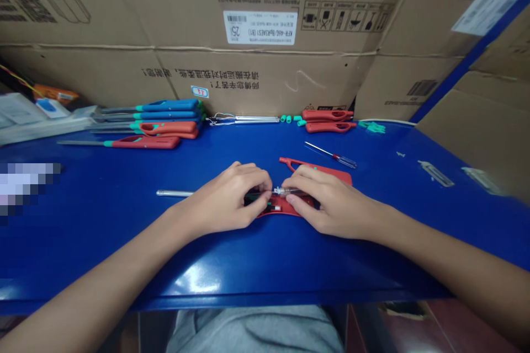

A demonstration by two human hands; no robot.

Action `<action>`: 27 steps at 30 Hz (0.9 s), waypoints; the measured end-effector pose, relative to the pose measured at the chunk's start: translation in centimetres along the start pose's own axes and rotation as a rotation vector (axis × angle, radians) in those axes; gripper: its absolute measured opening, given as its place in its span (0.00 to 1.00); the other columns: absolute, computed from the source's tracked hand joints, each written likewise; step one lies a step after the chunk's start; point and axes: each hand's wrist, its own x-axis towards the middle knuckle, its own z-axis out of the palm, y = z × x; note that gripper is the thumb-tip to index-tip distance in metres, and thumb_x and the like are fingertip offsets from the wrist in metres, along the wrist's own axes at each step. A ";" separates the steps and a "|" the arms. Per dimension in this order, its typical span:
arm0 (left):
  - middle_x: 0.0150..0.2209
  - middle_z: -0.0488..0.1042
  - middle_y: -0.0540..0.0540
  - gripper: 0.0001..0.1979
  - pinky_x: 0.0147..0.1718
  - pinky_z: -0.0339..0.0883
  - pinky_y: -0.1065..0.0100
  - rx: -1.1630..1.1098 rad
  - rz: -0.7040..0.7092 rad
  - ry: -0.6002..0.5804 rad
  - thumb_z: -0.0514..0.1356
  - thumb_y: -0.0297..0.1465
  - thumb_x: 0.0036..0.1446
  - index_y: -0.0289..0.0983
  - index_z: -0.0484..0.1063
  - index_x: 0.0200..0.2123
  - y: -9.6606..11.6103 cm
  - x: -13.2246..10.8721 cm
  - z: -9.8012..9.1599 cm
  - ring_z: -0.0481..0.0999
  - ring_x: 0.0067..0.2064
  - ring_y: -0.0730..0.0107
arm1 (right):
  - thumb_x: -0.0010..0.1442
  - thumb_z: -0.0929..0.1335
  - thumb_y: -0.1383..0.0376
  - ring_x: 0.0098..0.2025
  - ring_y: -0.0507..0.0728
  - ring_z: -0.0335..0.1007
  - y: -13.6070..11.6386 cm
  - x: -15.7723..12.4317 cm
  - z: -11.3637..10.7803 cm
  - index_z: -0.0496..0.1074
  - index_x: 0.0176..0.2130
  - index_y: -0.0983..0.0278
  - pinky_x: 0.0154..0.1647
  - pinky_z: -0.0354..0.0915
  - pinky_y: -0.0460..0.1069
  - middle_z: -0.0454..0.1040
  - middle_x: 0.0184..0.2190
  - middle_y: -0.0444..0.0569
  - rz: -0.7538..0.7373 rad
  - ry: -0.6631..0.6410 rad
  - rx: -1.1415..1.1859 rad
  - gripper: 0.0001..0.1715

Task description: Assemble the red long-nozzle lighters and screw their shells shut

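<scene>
- The blue bench's near edge (248,300) lies well below both hands.
- Left hand (226,198) and right hand (335,201) curl closed, pinching a small metal fitting (278,191) above a red lighter shell (318,174).
- A steel tube (174,193) lies just beside the left hand.

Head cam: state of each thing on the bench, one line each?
Red lighter half-shell: open, lying flat under both hands
Small metal fitting: held at the fingertips of both hands
Left hand: closed on the fitting
Right hand: closed on the fitting
Metal tube: loose on the bench
Red-handled screwdriver: lying untouched
Red-handled lighter: closed, lying flat
Blue-handled lighters: stacked at the back
</scene>
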 end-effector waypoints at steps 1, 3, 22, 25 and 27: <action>0.30 0.72 0.51 0.05 0.38 0.58 0.67 -0.001 0.003 0.003 0.54 0.25 0.58 0.36 0.70 0.32 0.0 0.0 0.0 0.68 0.34 0.71 | 0.66 0.62 0.67 0.45 0.59 0.69 0.0 0.0 0.0 0.71 0.48 0.67 0.48 0.67 0.55 0.71 0.41 0.53 -0.002 0.002 0.004 0.14; 0.30 0.72 0.51 0.05 0.38 0.58 0.67 -0.002 0.008 0.006 0.54 0.25 0.58 0.36 0.70 0.32 0.0 0.0 0.0 0.68 0.34 0.71 | 0.66 0.62 0.67 0.45 0.59 0.69 0.0 0.0 0.0 0.71 0.48 0.68 0.47 0.67 0.55 0.71 0.41 0.53 -0.012 0.002 0.006 0.14; 0.31 0.73 0.50 0.07 0.38 0.60 0.67 0.012 0.033 0.017 0.53 0.25 0.59 0.36 0.71 0.33 0.0 0.0 0.1 0.69 0.34 0.70 | 0.66 0.61 0.68 0.45 0.58 0.68 -0.1 0.1 -0.2 0.71 0.47 0.67 0.47 0.66 0.54 0.71 0.42 0.54 -0.046 -0.020 0.005 0.13; 0.30 0.73 0.50 0.07 0.38 0.60 0.67 0.008 0.029 0.009 0.53 0.25 0.60 0.36 0.71 0.33 0.0 0.0 0.1 0.69 0.34 0.70 | 0.66 0.61 0.68 0.45 0.58 0.68 -0.1 0.2 -0.2 0.71 0.47 0.67 0.48 0.66 0.54 0.71 0.42 0.54 -0.050 -0.024 0.009 0.13; 0.31 0.72 0.50 0.08 0.38 0.60 0.67 0.007 0.025 0.003 0.53 0.25 0.60 0.36 0.71 0.34 -0.1 0.0 0.2 0.69 0.34 0.70 | 0.66 0.61 0.68 0.45 0.58 0.68 -0.1 0.2 -0.1 0.71 0.47 0.68 0.47 0.66 0.54 0.71 0.42 0.54 -0.051 -0.024 0.013 0.13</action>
